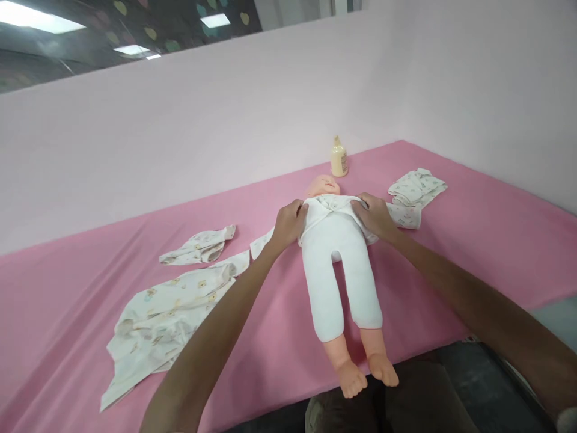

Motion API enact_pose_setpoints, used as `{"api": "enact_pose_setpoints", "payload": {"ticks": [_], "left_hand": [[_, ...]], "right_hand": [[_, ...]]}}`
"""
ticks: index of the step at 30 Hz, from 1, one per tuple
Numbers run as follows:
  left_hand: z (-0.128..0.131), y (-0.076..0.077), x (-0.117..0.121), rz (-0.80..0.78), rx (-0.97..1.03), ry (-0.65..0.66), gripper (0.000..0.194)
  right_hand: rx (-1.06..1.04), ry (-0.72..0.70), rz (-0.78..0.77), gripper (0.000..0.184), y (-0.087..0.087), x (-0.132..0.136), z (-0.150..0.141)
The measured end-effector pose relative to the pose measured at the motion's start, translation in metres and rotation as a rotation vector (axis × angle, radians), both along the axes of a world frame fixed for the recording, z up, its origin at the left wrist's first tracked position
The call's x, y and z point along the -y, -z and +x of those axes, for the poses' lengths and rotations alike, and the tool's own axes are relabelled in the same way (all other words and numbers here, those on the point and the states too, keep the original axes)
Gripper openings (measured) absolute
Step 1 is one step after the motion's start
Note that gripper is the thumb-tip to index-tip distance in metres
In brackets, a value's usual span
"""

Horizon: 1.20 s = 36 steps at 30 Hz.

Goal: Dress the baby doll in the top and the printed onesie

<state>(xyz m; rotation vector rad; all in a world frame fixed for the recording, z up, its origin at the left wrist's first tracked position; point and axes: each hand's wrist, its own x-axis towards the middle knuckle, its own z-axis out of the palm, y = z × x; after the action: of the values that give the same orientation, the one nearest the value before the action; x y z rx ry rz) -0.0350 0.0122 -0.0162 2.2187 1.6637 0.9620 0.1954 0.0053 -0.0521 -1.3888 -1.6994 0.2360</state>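
A baby doll point(341, 258) lies on its back on the pink-covered table, head toward the wall and bare feet over the front edge. Its body and legs are white. A white printed baby shirt point(331, 205) is around its upper body, with sleeves spread out to both sides. On the shirt's left edge, my left hand point(289, 224) pinches the fabric between thumb and fingers. My right hand point(373, 215) grips the right edge of the same shirt at about the same height. The fabric under my fingers is partly hidden.
Printed baby garments lie left of the doll: a large one point(166, 316) and a smaller one point(198, 246). Another folded garment point(417, 187) rests at the back right. A cream pump bottle point(339, 157) stands behind the doll's head, near the pale wall point(216, 132).
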Motion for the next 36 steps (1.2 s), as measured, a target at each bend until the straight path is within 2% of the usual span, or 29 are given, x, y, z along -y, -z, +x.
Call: {"api": "enact_pose_setpoints", "payload": {"ticks": [5, 10, 15, 19, 21, 23, 25, 27, 32, 36], "left_hand": [[0.002, 0.014, -0.014, 0.045, -0.056, -0.105, 0.027], [-0.007, 0.019, -0.011, 0.058, -0.186, -0.240, 0.027], [-0.011, 0.017, -0.005, 0.014, -0.151, -0.219, 0.025], [-0.016, 0.017, 0.006, 0.030, -0.138, -0.235, 0.031], [-0.018, 0.017, 0.014, 0.005, -0.152, -0.228, 0.033], [-0.020, 0.017, 0.024, -0.028, -0.170, -0.221, 0.033], [-0.021, 0.017, 0.036, -0.058, -0.189, -0.214, 0.033], [-0.022, 0.017, 0.050, -0.083, -0.204, -0.194, 0.032], [-0.020, 0.015, 0.092, -0.132, -0.207, -0.106, 0.025], [-0.017, 0.006, 0.134, -0.199, -0.155, -0.071, 0.025]], "right_hand": [[0.247, 0.100, 0.082, 0.022, 0.024, -0.016, 0.019], [0.385, 0.101, 0.056, 0.029, 0.027, -0.012, 0.019], [0.319, 0.163, 0.058, 0.029, 0.022, -0.015, 0.027], [0.153, 0.380, 0.090, 0.029, 0.021, -0.026, 0.069], [0.100, 0.495, 0.015, 0.030, 0.024, -0.032, 0.095], [0.081, 0.567, -0.154, 0.037, 0.028, -0.036, 0.117], [0.109, 0.569, -0.344, 0.045, 0.032, -0.038, 0.132], [0.147, 0.540, -0.446, 0.042, 0.034, -0.039, 0.140], [0.128, 0.530, -0.422, 0.008, 0.033, -0.034, 0.141], [0.014, 0.617, -0.331, 0.019, 0.024, -0.023, 0.136]]}}
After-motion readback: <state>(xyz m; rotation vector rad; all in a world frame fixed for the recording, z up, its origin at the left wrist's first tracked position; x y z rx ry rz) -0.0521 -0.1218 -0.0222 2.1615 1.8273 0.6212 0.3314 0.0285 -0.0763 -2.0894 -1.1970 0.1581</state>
